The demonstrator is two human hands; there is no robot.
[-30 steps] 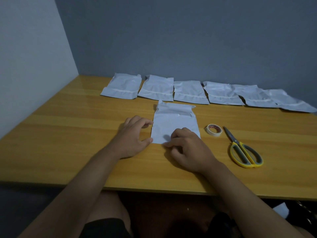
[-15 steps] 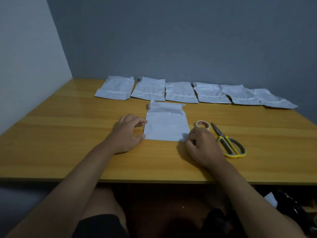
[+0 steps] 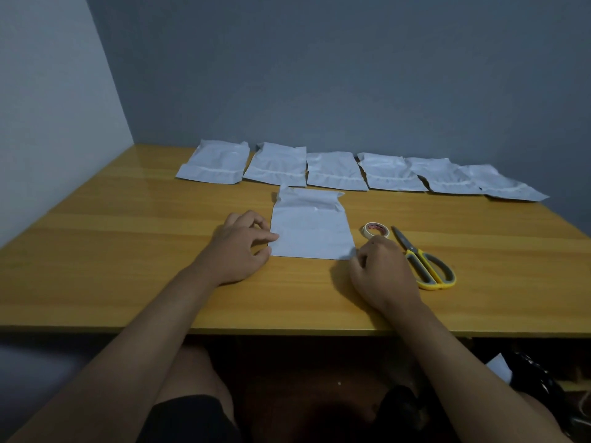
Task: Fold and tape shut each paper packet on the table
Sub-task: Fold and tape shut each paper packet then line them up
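Observation:
One white paper packet (image 3: 310,223) lies flat in the middle of the wooden table (image 3: 128,257), its crumpled top edge pointing away from me. My left hand (image 3: 241,249) is at the packet's lower left edge, with the index fingertip on the paper and the thumb at the corner. My right hand (image 3: 380,271) has its fingers curled and pinches the packet's lower right corner. A small roll of tape (image 3: 376,230) lies just beyond my right hand. Several more white packets (image 3: 334,171) lie in a row along the back of the table.
Yellow-handled scissors (image 3: 423,265) lie to the right of my right hand, blades pointing away. Grey walls close off the table at the back and left. The table's front edge runs just below my forearms, and my knees are under it.
My right hand slid along the packet's near edge from its middle to the lower right corner. My left hand stayed at the left edge. The view tilted up a little.

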